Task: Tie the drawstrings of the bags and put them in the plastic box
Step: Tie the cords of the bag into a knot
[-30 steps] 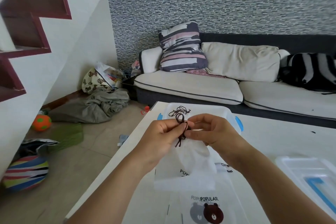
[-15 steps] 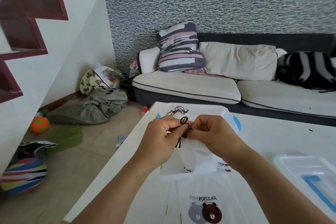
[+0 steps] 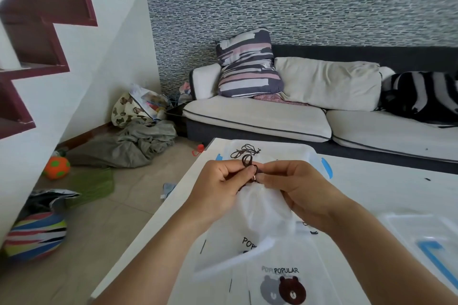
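A white drawstring bag (image 3: 260,213) hangs above the white table (image 3: 386,188), gathered at its neck. My left hand (image 3: 218,190) and my right hand (image 3: 295,186) pinch its dark brown drawstring (image 3: 247,161), which forms a small loop above my fingertips. Behind my hands stands the clear plastic box (image 3: 307,153) with blue clips; a tied bag's dark string (image 3: 245,151) shows inside it. More flat white bags (image 3: 280,277) printed with bears and "POPULAR" lie on the table under my wrists.
A clear lid with a blue handle (image 3: 426,245) lies at the right of the table. The sofa (image 3: 272,119) stands beyond the table. On the floor at left lie clothes (image 3: 138,143), an orange ball (image 3: 56,167) and a striped ball (image 3: 34,235).
My fingers have worked the drawstring: the loop stands upright above my fingertips, and the bag's lower part has swung up and left. Both hands stayed over the same spot.
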Demonstrator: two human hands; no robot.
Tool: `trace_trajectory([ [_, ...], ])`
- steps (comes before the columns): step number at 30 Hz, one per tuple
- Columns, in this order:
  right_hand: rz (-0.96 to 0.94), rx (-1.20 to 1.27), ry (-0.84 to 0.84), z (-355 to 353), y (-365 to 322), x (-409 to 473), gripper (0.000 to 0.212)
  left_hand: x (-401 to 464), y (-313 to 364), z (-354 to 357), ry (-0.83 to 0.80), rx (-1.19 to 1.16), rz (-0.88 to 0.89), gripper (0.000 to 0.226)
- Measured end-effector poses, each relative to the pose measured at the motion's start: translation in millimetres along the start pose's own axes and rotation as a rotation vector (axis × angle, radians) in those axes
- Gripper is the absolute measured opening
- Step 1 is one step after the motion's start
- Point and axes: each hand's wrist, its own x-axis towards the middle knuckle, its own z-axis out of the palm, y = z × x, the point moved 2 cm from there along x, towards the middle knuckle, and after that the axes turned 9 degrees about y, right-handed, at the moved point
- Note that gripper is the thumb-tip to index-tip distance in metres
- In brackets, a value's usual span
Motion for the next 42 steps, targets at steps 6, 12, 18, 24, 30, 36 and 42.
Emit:
trace_trajectory([
  [6,0.141,0.141,-0.125,-7,0,-1,0.025,-4,7,2,-0.06,-0.243,-0.169,0.019],
  [12,0.2,0.236,-0.274,-7,4,-6,0.037,-5,8,7,-0.091,-0.398,-0.236,0.021],
  [18,0.151,0.21,-0.248,-11,-2,-8,0.035,-4,9,5,-0.074,-0.463,-0.228,0.021],
  [24,0.023,0.149,-0.097,-9,-3,-2,0.014,-3,7,2,-0.056,-0.409,-0.186,0.022],
  [30,0.005,0.077,-0.114,-7,-10,-6,0.036,-3,6,1,-0.013,-0.237,-0.083,0.022],
  [36,-0.006,0.096,-0.106,-1,-7,-2,0.032,-1,5,-2,-0.022,-0.121,-0.003,0.021],
  [42,-0.094,-0.272,-0.055,-2,-9,-1,0.012,-1,-2,-3,-0.061,0.084,0.094,0.02],
])
